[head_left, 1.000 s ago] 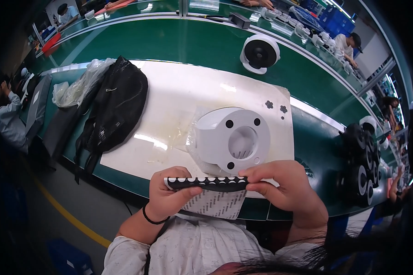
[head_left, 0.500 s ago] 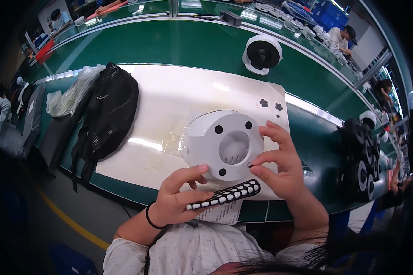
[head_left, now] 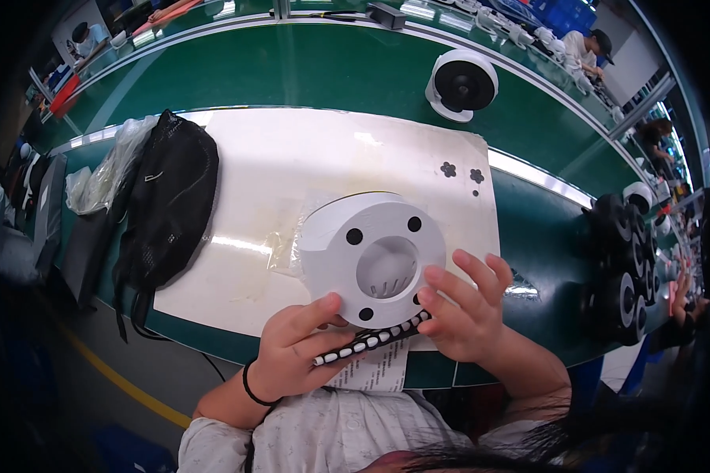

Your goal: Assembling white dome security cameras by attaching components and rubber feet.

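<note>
A round white plastic base (head_left: 323, 264) with a central recess lies on the white mat, underside up. Black round pads sit around its ring, among them an upper-left pad (head_left: 355, 236), an upper-right one (head_left: 414, 225) and a lower-left one (head_left: 366, 314). My left hand (head_left: 296, 343) grips a black perforated strip (head_left: 383, 337) with white oval spots, its index fingertip against the base's near left edge. My right hand (head_left: 465, 315) has its fingers apart, one fingertip partly covering the lower-right pad (head_left: 416, 299) and touching the ring there.
A black mesh bag (head_left: 170, 209) and clear plastic wrap (head_left: 110, 177) lie left. Two flower-shaped black pieces (head_left: 448, 169) rest on the mat (head_left: 252, 173). A white-and-black fan head (head_left: 463, 83) stands beyond; several black parts (head_left: 625, 268) are stacked right. Co-workers (head_left: 588, 51) sit farther off.
My right hand has gone from pinching a small pad beside the ring to spread fingers, with the pad on the ring. The base has shifted slightly left and nearer, partly over the strip.
</note>
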A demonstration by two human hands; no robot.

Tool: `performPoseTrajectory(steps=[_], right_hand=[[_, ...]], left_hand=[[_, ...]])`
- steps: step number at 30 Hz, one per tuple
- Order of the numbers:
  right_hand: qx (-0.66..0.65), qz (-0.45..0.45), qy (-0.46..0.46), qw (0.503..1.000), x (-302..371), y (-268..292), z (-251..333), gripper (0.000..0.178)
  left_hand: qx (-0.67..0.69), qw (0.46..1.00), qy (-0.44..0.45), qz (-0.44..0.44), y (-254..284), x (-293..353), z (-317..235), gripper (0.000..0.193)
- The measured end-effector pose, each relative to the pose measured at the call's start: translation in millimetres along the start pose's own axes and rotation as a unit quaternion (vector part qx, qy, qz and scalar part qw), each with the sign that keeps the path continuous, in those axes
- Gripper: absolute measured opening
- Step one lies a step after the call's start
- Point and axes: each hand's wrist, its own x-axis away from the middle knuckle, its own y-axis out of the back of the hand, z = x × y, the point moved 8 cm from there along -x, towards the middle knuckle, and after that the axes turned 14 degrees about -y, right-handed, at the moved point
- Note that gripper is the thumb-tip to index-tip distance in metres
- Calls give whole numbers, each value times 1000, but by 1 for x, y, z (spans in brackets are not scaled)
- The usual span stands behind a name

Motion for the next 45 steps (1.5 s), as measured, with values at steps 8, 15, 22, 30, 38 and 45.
performPoseTrajectory(steps=[8, 15, 22, 30, 38, 45], right_hand=[[-581, 208, -402, 677, -1, -46, -49, 46], [-670, 338, -480, 454, 2, -62, -21, 33], [-654, 194, -412, 604, -40, -42, -62, 28], [107, -74, -84, 988, -135, -152, -144, 11], [184, 147, -165, 958, -136, -227, -166, 20], [85, 161, -476, 860, -60, -170, -258, 57]], left_hand=[[-6, 1000, -6, -4, -2, 5, 2, 25], [29, 999, -20, -13, 3, 2, -1, 25], [108, 994, -13, -29, 25, 14, 1, 33], [136, 990, 41, -8, 18, 14, 8, 27], [134, 988, 78, 17, 16, 18, 17, 26], [125, 986, 105, 33, 11, 17, 21, 26]])
